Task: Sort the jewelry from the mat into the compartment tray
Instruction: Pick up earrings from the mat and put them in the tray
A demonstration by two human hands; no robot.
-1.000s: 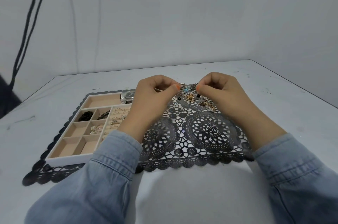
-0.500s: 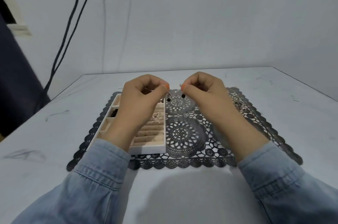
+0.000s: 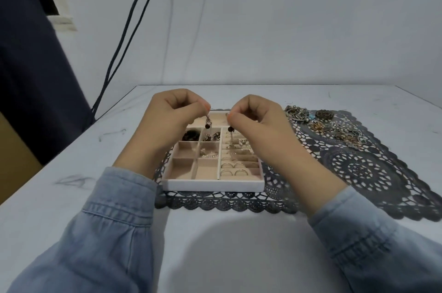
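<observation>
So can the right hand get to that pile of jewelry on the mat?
Probably yes: the jewelry pile lies just beside the right hand with only mat between, but it is pinching a black-bead earring.

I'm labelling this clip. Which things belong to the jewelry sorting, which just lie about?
Job: left hand and right hand, each pinching one of the black-bead earrings; compartment tray; lace mat; jewelry pile.
Lying about: black cables; dark cloth at left.

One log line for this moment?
left hand pinches left earring | right hand pinches right earring | both above compartment tray | jewelry pile on mat
</observation>
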